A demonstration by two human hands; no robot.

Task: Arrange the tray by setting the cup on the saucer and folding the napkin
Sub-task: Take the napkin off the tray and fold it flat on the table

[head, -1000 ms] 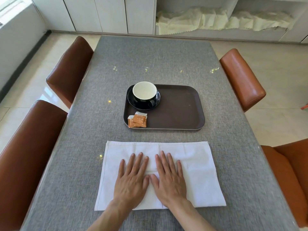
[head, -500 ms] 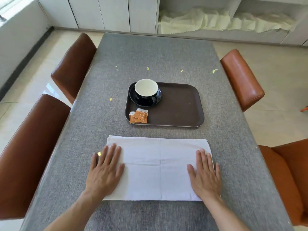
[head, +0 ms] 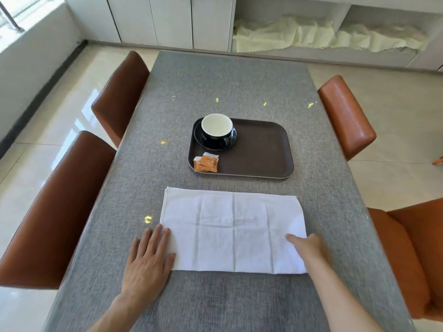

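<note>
Head view: napkin (head: 233, 232), long axis left-right, between hands.

No readable text, labels or numbers anywhere in view.

The orange sachets (head: 206, 162) at the tray's (head: 263, 154) near left corner carry small pale specks of print, too tiny and blurred to read; the cup (head: 217, 127) and the napkin (head: 233, 233) show no markings.
</note>
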